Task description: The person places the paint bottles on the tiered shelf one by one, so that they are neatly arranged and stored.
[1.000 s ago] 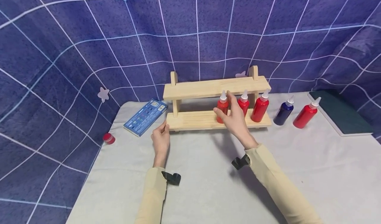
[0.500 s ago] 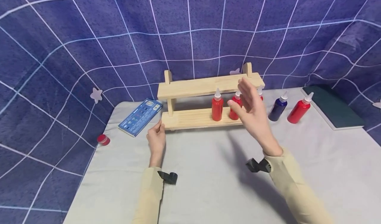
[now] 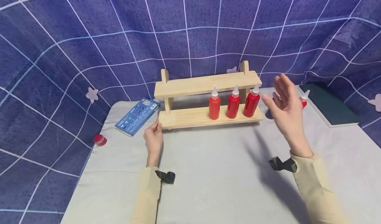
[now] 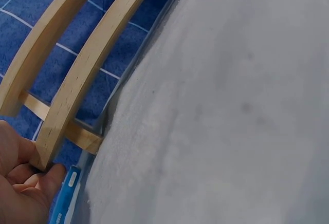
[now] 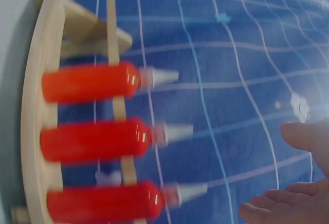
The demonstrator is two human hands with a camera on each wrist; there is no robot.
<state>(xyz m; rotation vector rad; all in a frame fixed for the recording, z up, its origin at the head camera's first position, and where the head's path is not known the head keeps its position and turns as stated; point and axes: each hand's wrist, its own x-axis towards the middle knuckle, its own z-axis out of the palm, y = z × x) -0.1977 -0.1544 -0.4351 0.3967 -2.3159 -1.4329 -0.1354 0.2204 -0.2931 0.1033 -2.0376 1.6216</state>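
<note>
My left hand [image 3: 153, 139] pinches the lower left corner of a two-tier wooden shelf [image 3: 184, 118]; the left wrist view shows thumb and fingers on the board's end [image 4: 46, 149]. Three red squeeze bottles with white nozzle tips stand upright on the lower tier's right half: an orange-red one [image 3: 214, 108], a middle one [image 3: 233, 107] and a right one [image 3: 251, 104]. Right of the shelf my right hand [image 3: 287, 121] is raised, fingers extended and thumb apart, holding nothing. It mostly covers a dark blue bottle [image 3: 269, 114] and partly another red bottle [image 3: 303, 102].
A blue printed box [image 3: 137, 117] lies left of the shelf, close to my left hand. Farther left is a small red-lidded jar [image 3: 100, 139]. A dark green book [image 3: 328, 105] lies at the back right. A blue grid-patterned curtain [image 3: 202, 42] hangs behind the white-covered table [image 3: 208, 171].
My right hand has let go of the orange-red bottle on the lower tier and moved right, past the other bottles, to beyond the shelf's end. My left hand keeps its hold on the shelf.
</note>
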